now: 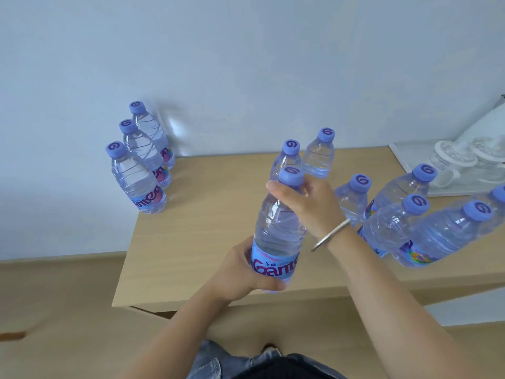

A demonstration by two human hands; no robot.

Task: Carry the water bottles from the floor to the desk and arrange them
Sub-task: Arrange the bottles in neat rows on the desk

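Observation:
I hold one clear water bottle (pixel 277 233) with a purple cap above the front of the light wooden desk (pixel 207 214). My left hand (pixel 240 272) grips its base at the blue label. My right hand (pixel 306 203), with a silver bangle on the wrist, grips its neck just under the cap. Three bottles (pixel 139 181) stand in a row at the desk's far left corner against the wall. Two bottles (pixel 318 157) stand behind the held one. Several more bottles (pixel 396 222) crowd the desk's right side.
A white tray (pixel 410 157) with upturned clear glasses (pixel 453 162) sits at the desk's back right. A pale wall rises directly behind the desk. Wooden floor (pixel 54 310) lies to the left and below, beyond the desk's front edge.

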